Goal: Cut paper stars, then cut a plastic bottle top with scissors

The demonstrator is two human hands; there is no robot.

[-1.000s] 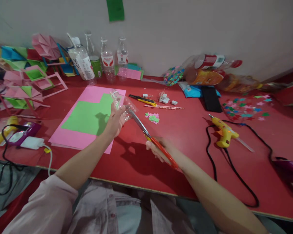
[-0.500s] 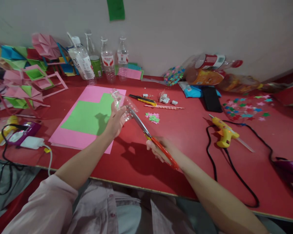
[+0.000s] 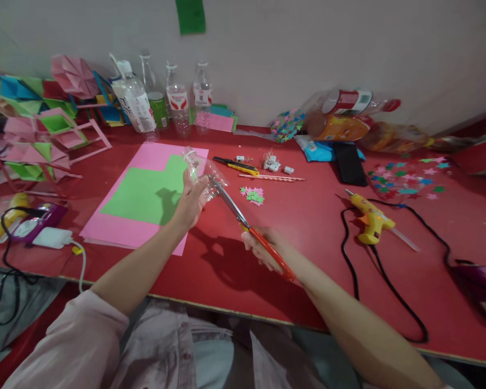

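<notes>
My left hand [image 3: 193, 201] is closed round a clear plastic bottle [image 3: 191, 156], its neck pointing up and away from me. With my right hand [image 3: 263, 248] I grip a pair of scissors [image 3: 245, 221] by the red handles. The blades reach up to the bottle beside my left fingers; whether they are cutting into the plastic I cannot tell. Below the bottle lie a green sheet [image 3: 141, 194] and a pink sheet [image 3: 121, 233]. Small pink and green paper stars [image 3: 252, 195] are heaped just right of the bottle.
A yellow box cutter [image 3: 237, 165] and a striped straw [image 3: 271, 178] lie behind the stars. To the right are a yellow glue gun [image 3: 370, 220] with a black cord and a black phone [image 3: 349, 163]. Several bottles [image 3: 178, 102] stand along the wall; paper models [image 3: 56, 129] fill the left.
Hardly anything differs. Both hands, the bottle and the scissors keep their places; the whole view has shifted very slightly.
</notes>
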